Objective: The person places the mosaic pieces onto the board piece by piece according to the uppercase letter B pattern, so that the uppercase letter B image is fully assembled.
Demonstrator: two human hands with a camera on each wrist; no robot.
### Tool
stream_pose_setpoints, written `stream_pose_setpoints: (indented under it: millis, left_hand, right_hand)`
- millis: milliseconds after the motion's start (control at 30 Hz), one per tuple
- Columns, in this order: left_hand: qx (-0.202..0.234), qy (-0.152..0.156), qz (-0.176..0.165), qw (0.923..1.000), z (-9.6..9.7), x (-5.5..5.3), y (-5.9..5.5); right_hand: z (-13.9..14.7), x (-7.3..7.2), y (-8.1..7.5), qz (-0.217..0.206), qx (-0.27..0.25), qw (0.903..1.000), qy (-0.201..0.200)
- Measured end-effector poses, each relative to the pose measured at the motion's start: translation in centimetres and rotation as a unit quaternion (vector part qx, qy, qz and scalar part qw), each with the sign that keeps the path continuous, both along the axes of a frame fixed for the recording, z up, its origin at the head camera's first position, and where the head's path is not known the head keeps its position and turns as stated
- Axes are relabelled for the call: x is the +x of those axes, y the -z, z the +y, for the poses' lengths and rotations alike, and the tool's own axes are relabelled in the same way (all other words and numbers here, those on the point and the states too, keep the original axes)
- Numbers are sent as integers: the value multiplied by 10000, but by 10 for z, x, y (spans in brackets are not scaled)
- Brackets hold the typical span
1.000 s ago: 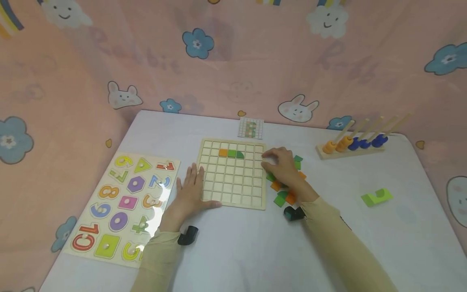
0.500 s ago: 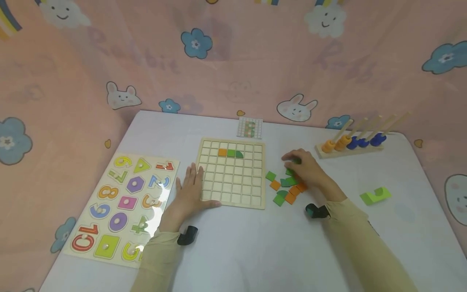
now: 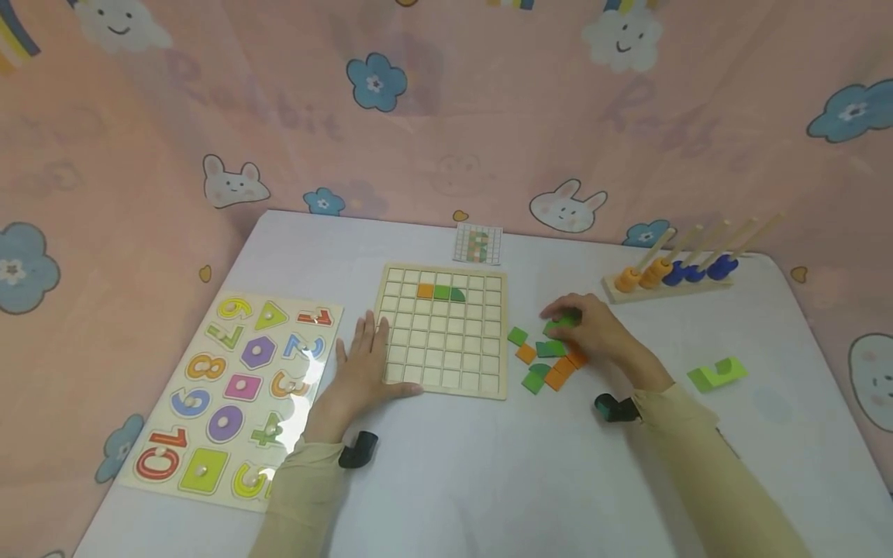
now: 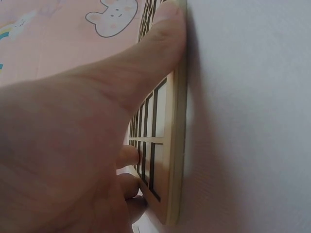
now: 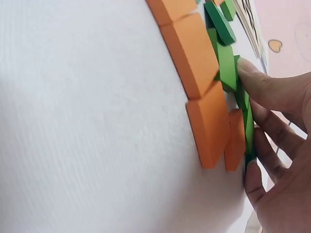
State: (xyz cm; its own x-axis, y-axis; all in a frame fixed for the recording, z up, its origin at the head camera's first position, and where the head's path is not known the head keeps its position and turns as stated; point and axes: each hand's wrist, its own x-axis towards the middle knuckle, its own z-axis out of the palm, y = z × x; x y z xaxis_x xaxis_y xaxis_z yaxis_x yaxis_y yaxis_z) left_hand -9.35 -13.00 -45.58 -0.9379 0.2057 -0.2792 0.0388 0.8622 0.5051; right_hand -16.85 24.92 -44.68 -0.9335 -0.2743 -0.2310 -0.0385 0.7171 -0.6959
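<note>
My left hand [image 3: 359, 368] rests with fingers spread at the left side of the wooden grid board [image 3: 502, 372]. Its thumb lies along the board's front edge in the left wrist view. An orange square [image 3: 425, 291], a green square [image 3: 442, 292] and a dark green quarter-round [image 3: 457, 294] sit in a row on the grid. To the right of the board, my right hand [image 3: 593, 329] is at the far side of the loose pieces, thumb and fingers parted. In the right wrist view, its thumb and fingers touch green pieces [image 5: 249, 128]; orange blocks [image 5: 192, 53] lie nearby.
At the left lies a number-and-shape puzzle board [image 3: 254, 407]. Behind the grid is a small pattern card [image 3: 478, 245]. A peg stand [image 3: 670, 287] with orange and blue beads stands at back right; a lime-green piece [image 3: 717, 374] lies at right.
My right hand has moved right from the grid board's right edge to the far side of the loose pieces, uncovering several of them. My left hand has stayed put.
</note>
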Motion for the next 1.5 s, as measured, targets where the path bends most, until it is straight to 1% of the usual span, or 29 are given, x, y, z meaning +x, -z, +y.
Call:
stream_pose_setpoints:
  millis: [167, 467, 567, 733, 1000, 1100, 1233, 1367, 1433, 1500]
  left_hand:
    - [13, -5, -13, 10000, -1, 0, 1]
    - [35, -28, -26, 10000, 0, 0, 1]
    - [23, -26, -17, 10000, 0, 0, 1]
    - [42, -40, -25, 10000, 0, 0, 2]
    - [61, -29, -33, 10000, 0, 0, 1]
    - [83, -37, -48, 9999, 0, 1, 0]
    - [112, -37, -61, 9999, -1, 0, 0]
    - [86, -22, -52, 9999, -1, -1, 2]
    - [82, -31, -45, 10000, -1, -1, 4]
    - [61, -38, -48, 10000, -1, -1, 5]
  right_hand:
    - [-7, 1, 3, 281, 15, 9996, 66]
    - [-19, -1, 10, 756, 288, 9965, 197]
    - [-24, -1, 11, 832, 407, 9953, 264]
    - [-31, -1, 11, 926, 520, 9940, 247]
    - [-38, -1, 9, 911, 541, 9941, 216]
    - [-42, -2, 9, 980, 533, 9936, 181]
    - [-51, -4, 11, 1216, 196, 9924, 64]
    - [-68, -7, 12, 1397, -360, 9895, -13]
    - [-79, -9, 11, 1409, -598, 9882, 24]
    - [-91, -8, 10, 1321, -842, 9876, 93]
